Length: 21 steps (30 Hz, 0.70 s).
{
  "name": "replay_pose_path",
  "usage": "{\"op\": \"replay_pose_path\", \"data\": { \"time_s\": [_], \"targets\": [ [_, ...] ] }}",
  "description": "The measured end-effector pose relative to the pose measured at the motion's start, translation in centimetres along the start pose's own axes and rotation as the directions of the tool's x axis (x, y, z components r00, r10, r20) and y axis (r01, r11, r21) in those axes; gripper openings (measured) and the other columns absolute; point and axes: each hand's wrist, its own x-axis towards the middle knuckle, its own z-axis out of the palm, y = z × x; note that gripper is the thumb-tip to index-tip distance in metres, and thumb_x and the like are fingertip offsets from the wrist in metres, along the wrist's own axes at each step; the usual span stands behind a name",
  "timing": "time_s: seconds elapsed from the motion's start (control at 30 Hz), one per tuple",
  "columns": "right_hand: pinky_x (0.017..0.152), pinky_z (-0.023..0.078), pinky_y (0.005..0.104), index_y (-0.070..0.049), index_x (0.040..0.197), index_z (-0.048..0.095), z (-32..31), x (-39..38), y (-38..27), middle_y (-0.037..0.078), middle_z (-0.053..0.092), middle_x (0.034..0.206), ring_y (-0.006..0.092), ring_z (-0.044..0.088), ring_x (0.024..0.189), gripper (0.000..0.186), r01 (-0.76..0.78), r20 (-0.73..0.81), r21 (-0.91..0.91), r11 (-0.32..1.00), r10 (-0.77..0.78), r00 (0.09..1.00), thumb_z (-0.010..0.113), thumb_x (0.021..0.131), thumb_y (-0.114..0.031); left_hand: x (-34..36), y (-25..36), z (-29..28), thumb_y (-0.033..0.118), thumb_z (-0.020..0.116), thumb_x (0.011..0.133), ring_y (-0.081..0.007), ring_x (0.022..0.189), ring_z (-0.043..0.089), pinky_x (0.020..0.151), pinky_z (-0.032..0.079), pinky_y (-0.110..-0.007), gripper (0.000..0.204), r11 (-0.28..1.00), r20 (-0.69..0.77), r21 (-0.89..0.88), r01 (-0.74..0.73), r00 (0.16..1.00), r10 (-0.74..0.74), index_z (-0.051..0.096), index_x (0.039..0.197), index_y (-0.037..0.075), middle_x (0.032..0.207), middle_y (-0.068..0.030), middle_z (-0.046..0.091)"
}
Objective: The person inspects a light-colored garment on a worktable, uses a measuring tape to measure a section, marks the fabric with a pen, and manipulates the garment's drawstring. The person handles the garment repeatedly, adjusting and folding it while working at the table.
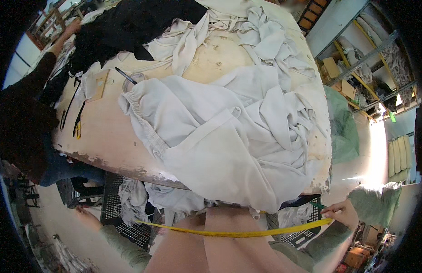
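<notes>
White trousers-like cloth with a gathered elastic waistband (142,123) lies crumpled over the table and hangs past its near edge. A long yellow strip, looking like a tape measure (247,234), sags across the front of my body. Its right end meets my right hand (342,213), whose fingers are closed around it. A small green piece (318,205) shows beside those fingers; I cannot make out what it is. On the left, below the table edge, my left hand (89,220) is held out with fingers stretched, nothing in it, apart from the strip's left end.
The worn wooden table (106,145) bears black cloth (138,32), more white cloth (265,36), a pen (125,75), a clear tape roll (133,81) and a yellow cutter (78,131). A person in dark clothes (24,127) stands left. Black crates (113,204) sit underneath; shelves (365,68) stand right.
</notes>
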Motion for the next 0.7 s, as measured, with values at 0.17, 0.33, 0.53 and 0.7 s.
{"op": "replay_pose_path", "data": {
  "time_s": [0.17, 0.33, 0.53, 0.7],
  "targets": [
    [0.081, 0.047, 0.0263, 0.005, 0.096, 0.069, 2.7, 3.2, -0.9, 0.008, 0.07, 0.086, 0.0122, 0.062, 0.085, 0.023, 0.099, -0.21, 0.177, 0.979, -0.06, 0.976, 0.065, 0.088, -0.017, -0.4, -3.3, 1.1, 0.025, 0.056, 0.093, -0.0352, 0.093, 0.063, 0.078, 0.049, -0.041, 0.034, 0.965, 0.112, 0.212, -0.156, 0.985, 0.134, 0.06, 0.116, 0.001, 0.105, -0.0216, 0.065],
    [0.084, 0.046, 0.0273, 0.0, 0.105, 0.068, 3.5, 8.0, -7.9, 0.008, 0.069, 0.097, 0.0133, 0.061, 0.088, 0.025, 0.448, -0.264, 0.151, 0.881, -0.401, 0.877, 0.063, 0.09, -0.021, 1.1, 10.9, 0.2, 0.023, 0.057, 0.094, -0.0192, 0.085, 0.061, 0.073, 0.048, -0.031, 0.03, 0.809, 0.191, -0.588, -0.021, 0.968, 0.164, 0.064, 0.11, -0.001, 0.095, -0.0087, 0.066],
    [0.073, 0.047, 0.0255, 0.0, 0.098, 0.068, 7.5, 17.8, -18.7, 0.006, 0.069, 0.091, 0.0107, 0.061, 0.083, 0.021, 0.676, -0.363, 0.233, 0.699, -0.582, 0.727, 0.064, 0.089, -0.018, 3.3, 27.5, 0.2, 0.032, 0.049, 0.098, -0.0131, 0.08, 0.057, 0.071, 0.045, -0.026, 0.036, 0.449, 0.327, -0.887, 0.11, 0.835, 0.442, 0.065, 0.112, 0.002, 0.091, -0.0055, 0.064],
    [0.071, 0.046, 0.0287, -0.002, 0.091, 0.065, 10.7, 22.4, -24.4, 0.013, 0.065, 0.084, 0.0149, 0.061, 0.075, 0.026, 0.62, -0.441, -0.174, 0.765, -0.624, 0.645, 0.065, 0.088, -0.028, 3.8, 36.4, 3.1, 0.042, 0.047, 0.096, -0.0147, 0.067, 0.06, 0.061, 0.046, -0.032, 0.048, 0.687, 0.505, -0.727, 0.029, 0.7, 0.505, 0.069, 0.095, -0.001, 0.077, -0.0108, 0.066]
  ]
}}
